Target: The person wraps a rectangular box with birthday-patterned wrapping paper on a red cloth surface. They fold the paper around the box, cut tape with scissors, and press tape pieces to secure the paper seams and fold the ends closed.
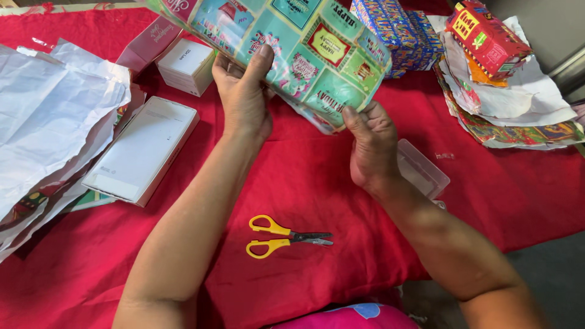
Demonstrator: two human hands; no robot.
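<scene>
While both hands hold it up above the red cloth [341, 183], the teal gift-wrapped parcel [292, 49] hangs tilted, its far end running out of the top of the view. The left hand [244, 97] grips its near edge with the thumb pressed flat on the printed face and the fingers behind; the right hand [372, 146] pinches the lower corner, thumb on top, fingers curled under. Neither hand is loose.

Judging by the easy, one-corner pinch, the parcel is probably light. Its paper looks thin and glossy, so it is likely slippery and quick to crease or tear at the folded corner; holding it along the firm edges, as both hands do, seems safer than pressing the flat face. What lies under the paper cannot be told.

Below the hands, yellow-handled scissors [286, 236] lie closed on the cloth, well apart from the parcel. Just beside the right wrist sits a clear plastic box [423, 170], hard and smooth. To the left, a flat white carton [143, 149] lies beside a heap of crumpled white paper [55, 116], soft and deeply wrinkled. Farther back stand a small white box [186, 64] and a pink box [149, 39]. At the far right, a blue patterned wrapped box [396, 30] and a red wrapped box [487, 36] rest near loose sheets of printed paper [518, 116].
</scene>
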